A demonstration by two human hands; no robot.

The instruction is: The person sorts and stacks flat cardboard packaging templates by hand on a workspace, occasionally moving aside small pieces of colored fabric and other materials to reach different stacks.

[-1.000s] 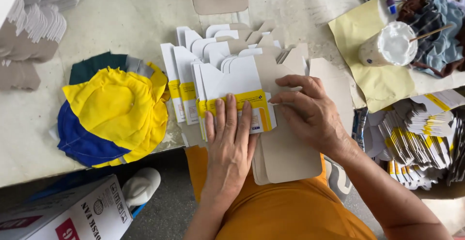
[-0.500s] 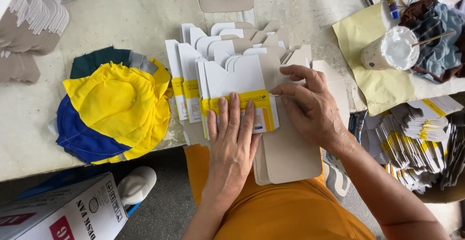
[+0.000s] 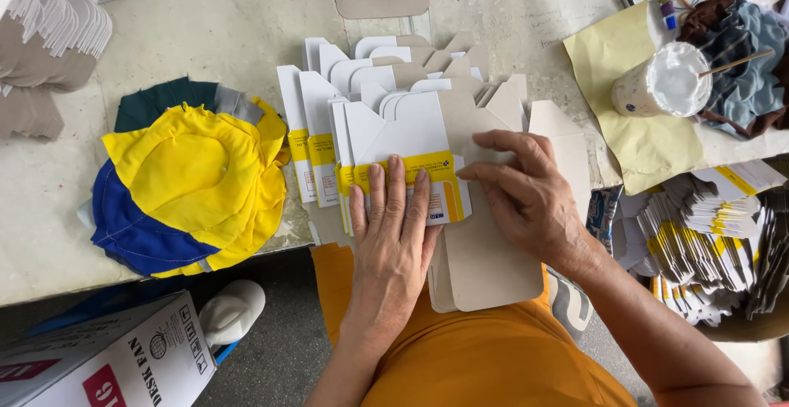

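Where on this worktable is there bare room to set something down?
Bare tabletop lies between the grey card stack, the yellow cloth pile and the fanned carton blanks. It is crowded under both hands, left hand and right hand, and around the glue cup.

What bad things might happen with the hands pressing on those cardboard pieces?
The stack of flat box blanks hangs over the table edge, so it might slide down onto the lap. The left hand and right hand press a fanned row of white and yellow blanks; a nudge might shuffle it out of line. The white cup with a stick stands close by and could tip onto the yellow paper.
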